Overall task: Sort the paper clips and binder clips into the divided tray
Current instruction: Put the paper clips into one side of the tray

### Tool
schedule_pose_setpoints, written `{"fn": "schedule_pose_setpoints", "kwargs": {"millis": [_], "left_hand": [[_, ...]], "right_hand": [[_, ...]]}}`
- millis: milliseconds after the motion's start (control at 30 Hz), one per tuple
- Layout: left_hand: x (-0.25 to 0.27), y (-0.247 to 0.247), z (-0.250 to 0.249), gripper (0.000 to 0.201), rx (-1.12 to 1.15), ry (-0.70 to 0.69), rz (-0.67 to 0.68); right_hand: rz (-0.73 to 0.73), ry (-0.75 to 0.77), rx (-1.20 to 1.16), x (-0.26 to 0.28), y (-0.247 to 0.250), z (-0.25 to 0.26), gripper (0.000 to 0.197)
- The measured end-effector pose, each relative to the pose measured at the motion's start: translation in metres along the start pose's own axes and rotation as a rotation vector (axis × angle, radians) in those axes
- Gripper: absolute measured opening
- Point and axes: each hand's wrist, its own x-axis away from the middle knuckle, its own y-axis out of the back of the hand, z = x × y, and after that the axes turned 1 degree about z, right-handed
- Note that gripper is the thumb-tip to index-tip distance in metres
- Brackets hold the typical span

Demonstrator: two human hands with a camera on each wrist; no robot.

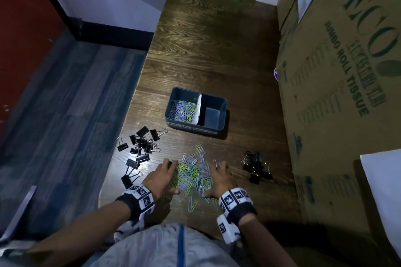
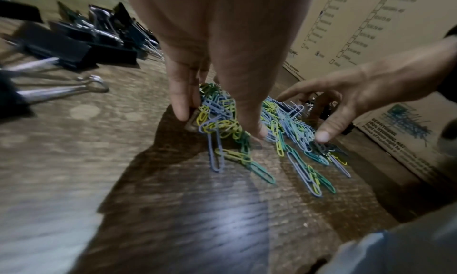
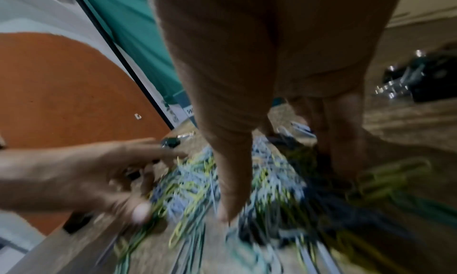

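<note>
- Box (image 1: 338, 84): cardboard, along the table's (image 1: 206, 50) right side.
- Tray (image 1: 217, 131): mid-table; paper clips fill its left compartment, right one bare.
- Paper clips (image 1: 195, 173): loose heap near the front edge, between both hands.
- Binder clips (image 1: 141, 145): one cluster left of the heap, another (image 1: 257, 168) right.
- Left hand (image 1: 161, 176): fingers spread, lightly bent, tips against the heap's left edge.
- Right hand (image 1: 221, 179): fingers spread on the right edge; nothing gripped.

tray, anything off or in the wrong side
Nothing is misplaced. The tray holds paper clips only in its left compartment; the right one is bare. Its white divider leans slightly askew. All binder clips are on the table.
</note>
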Motion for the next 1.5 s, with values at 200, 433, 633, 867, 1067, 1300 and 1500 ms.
{"fn": "schedule_pose_setpoints", "kwargs": {"millis": [200, 433, 633, 867, 1067, 1300, 1500], "left_hand": [[-0.019, -0.004, -0.025, 0.085, 0.038, -0.044, -0.037], [-0.021, 0.007, -0.02, 0.033, 0.205, -0.079, -0.086], [-0.024, 0.014, -0.004, 0.017, 0.268, -0.045, -0.138], [-0.015, 0.069, -0.004, 0.012, 0.328, -0.133, -0.277], [-0.022, 0.157, -0.018, 0.012, 0.372, -0.186, -0.491], [-0.051, 0.202, -0.024, 0.032, 0.341, -0.141, -0.503], [-0.031, 0.146, -0.018, 0.007, 0.236, -0.059, -0.496]], "right_hand": [[-0.171, 0.085, 0.0, 0.0, -0.021, 0.024, 0.091], [-0.287, 0.173, -0.066, -0.001, -0.015, 0.026, 0.048], [-0.264, 0.086, -0.136, 0.005, 0.005, 0.019, 0.035], [-0.207, 0.022, -0.157, 0.009, 0.025, 0.019, 0.015], [-0.199, 0.101, -0.197, 0.02, 0.055, 0.027, 0.012], [-0.366, 0.3, -0.247, 0.033, 0.121, 0.065, 0.007], [-0.563, 0.357, -0.233, 0.016, 0.194, 0.112, 0.013]]}}
